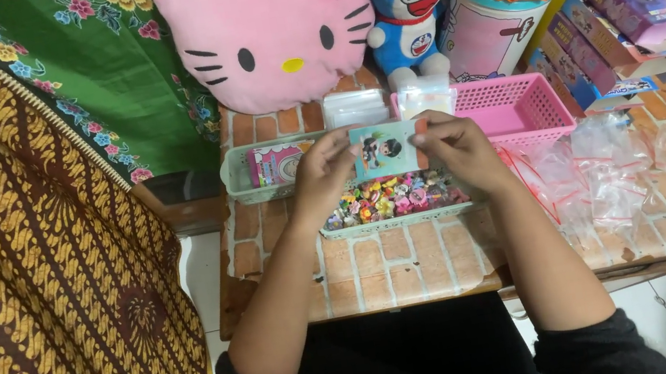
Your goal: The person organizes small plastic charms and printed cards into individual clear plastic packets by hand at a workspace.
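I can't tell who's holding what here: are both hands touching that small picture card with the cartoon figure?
Touching. The head view shows the left hand and right hand pinching opposite edges of the small picture card.

Soft, even indoor light falls on my work from above; shadows stay faint. Colours look saturated (the yellow at upper right nearly glares). Edges bow slightly, and fine detail is soft throughout.

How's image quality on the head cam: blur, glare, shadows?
Head view: light even and soft, no hard shadows; both hands, left hand and right hand, and the small card look slightly soft; mild glare on the clear plastic bags; edges bow a little, wide-angle.
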